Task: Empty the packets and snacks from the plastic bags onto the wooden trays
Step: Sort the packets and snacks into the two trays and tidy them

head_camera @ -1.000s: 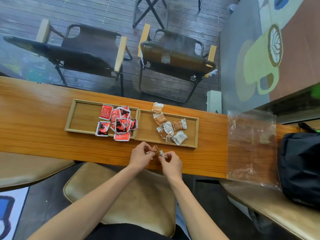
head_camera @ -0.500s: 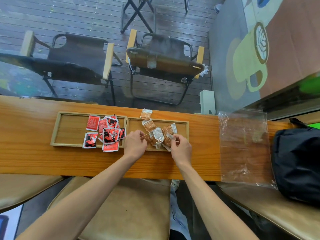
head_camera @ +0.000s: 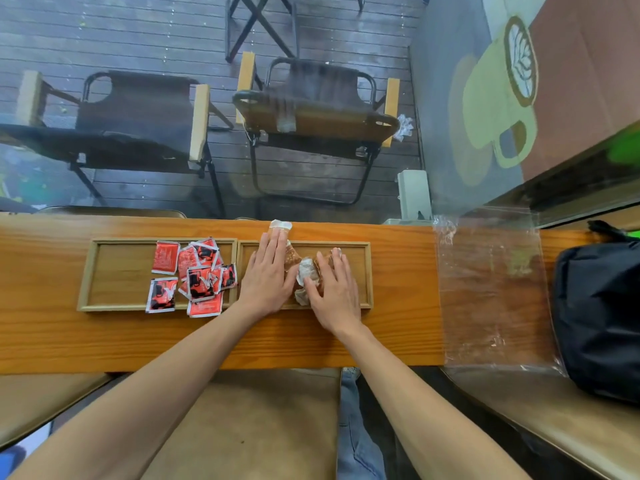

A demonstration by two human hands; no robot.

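Observation:
Two wooden trays lie side by side on the long wooden counter. The left tray (head_camera: 114, 271) holds several red packets (head_camera: 199, 273), some hanging over its front rim. The right tray (head_camera: 367, 271) holds several clear-wrapped brown snacks (head_camera: 306, 271). My left hand (head_camera: 268, 275) lies flat with straight fingers on the snacks at that tray's left side, its fingertips on one snack (head_camera: 280, 225) that pokes past the far rim. My right hand (head_camera: 334, 287) lies flat on the snacks at the tray's middle. An empty clear plastic bag (head_camera: 491, 289) lies flat to the right.
A black bag (head_camera: 602, 317) sits at the counter's right end on a tan bench. Tan stool seats stand below the counter's near edge. Beyond the counter, behind glass, are two folding chairs (head_camera: 311, 123) on dark decking.
Both hands went from holding a snack at the counter's near edge to the right tray. Their fingers have now flattened over the snacks, the left hand reaching farther back.

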